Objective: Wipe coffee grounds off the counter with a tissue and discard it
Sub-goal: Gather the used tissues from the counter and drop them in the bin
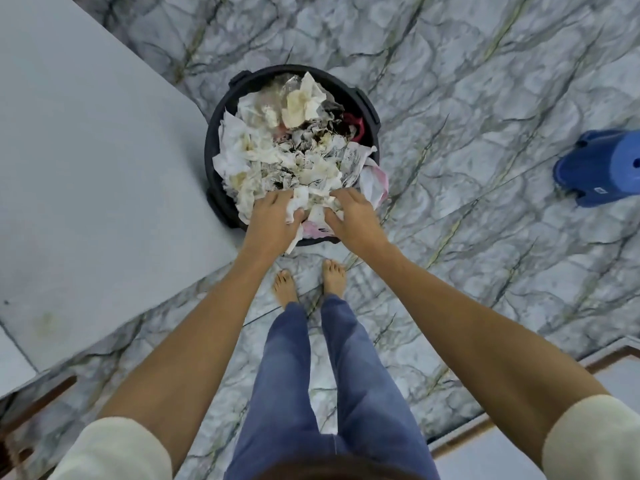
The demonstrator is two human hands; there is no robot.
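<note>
While crumpled, stained white tissue (299,202), bin (214,140)

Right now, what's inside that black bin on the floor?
The black bin is heaped to its rim with crumpled, stained paper, plus clear plastic and something red. Both hands, left and right, press on the pile. Anything beneath is covered.
</note>
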